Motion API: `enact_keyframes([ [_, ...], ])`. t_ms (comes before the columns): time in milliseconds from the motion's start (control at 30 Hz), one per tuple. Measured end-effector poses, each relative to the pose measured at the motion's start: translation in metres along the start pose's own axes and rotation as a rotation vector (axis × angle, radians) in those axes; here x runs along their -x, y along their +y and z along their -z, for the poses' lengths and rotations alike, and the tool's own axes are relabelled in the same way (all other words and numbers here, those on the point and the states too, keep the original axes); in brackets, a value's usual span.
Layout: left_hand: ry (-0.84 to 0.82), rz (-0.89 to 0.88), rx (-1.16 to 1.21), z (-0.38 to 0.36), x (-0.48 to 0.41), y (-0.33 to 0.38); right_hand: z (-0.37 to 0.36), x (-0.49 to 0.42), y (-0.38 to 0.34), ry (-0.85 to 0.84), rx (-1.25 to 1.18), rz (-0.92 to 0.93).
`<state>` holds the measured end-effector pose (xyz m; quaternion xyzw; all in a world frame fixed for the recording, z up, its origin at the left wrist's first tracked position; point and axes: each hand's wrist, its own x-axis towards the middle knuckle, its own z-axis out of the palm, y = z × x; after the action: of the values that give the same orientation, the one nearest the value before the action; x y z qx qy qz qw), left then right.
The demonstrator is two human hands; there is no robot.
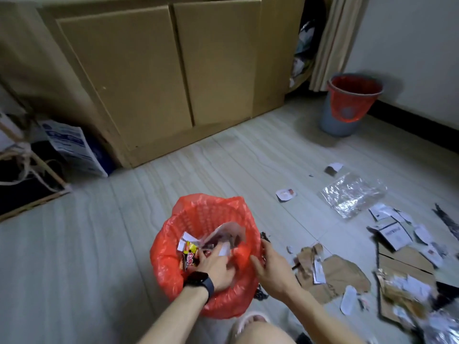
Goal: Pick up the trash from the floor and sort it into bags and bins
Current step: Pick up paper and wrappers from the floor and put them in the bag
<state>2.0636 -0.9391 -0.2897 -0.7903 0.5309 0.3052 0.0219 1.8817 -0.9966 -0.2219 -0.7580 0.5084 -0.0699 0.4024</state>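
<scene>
Head view only.

- Near bin [164,264], red bag liner, sits at 6 o'clock of the frame, just ahead of the person's knee. Wrappers [190,252] are already inside it.
- Left hand [216,266], with a watch [198,281] on the wrist, is down inside the bin. Its fingers are straight and spread, lying on the wrappers. It looks like pressing, not gripping.
- Right hand [270,266] is on the bin rim at the bin's 3 o'clock, thumb inside and fingers outside, pinching the rim. There is something dark beside the fingers; I can't tell whether it is held or is part of the bin.
- Leftover trash is all on the floor to the right of the bin. Cardboard scraps [340,271] lie just beside the right hand at its 3 o'clock, long axis roughly 9-to-3. Paper scraps [395,234] are at 2 o'clock, further out. A clear plastic bag [352,194] is at 1 o'clock, well apart, with a small lid [285,194] at about 12.
- Far bin [347,105], also red-lined, stands at 1 o'clock by the wall, well apart from everything.

Judgement: the right hand is clearly the nearer one. The next grab is likely a short reach to 3 o'clock for the cardboard, taken across its short side. The left hand is busy and on the wrong side. Cardboard probably goes to a different container than the wrappers.
</scene>
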Motion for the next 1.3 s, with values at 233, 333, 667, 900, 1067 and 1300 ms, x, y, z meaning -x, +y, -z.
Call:
enact_keyframes([
  [233,-0.133,0.057,-0.093,-0.002,-0.007,0.007,-0.003,-0.009,0.005,-0.053,0.020,-0.019],
  [333,-0.119,0.024,-0.123,-0.005,-0.013,0.004,-0.002,-0.011,0.007,-0.066,0.025,-0.024],
  [667,-0.069,-0.088,-0.185,0.088,0.046,0.023,0.046,-0.013,-0.005,-0.251,0.339,-0.024],
  [900,0.093,-0.239,-0.219,0.166,0.062,0.109,0.165,0.011,-0.015,-0.131,0.517,0.023],
  [1067,0.089,-0.409,-0.225,0.177,0.052,0.206,0.246,0.047,0.029,0.106,0.426,-0.078],
  [1300,-0.008,-0.500,-0.349,0.096,0.002,0.284,0.250,0.090,0.141,0.207,0.290,-0.257],
])
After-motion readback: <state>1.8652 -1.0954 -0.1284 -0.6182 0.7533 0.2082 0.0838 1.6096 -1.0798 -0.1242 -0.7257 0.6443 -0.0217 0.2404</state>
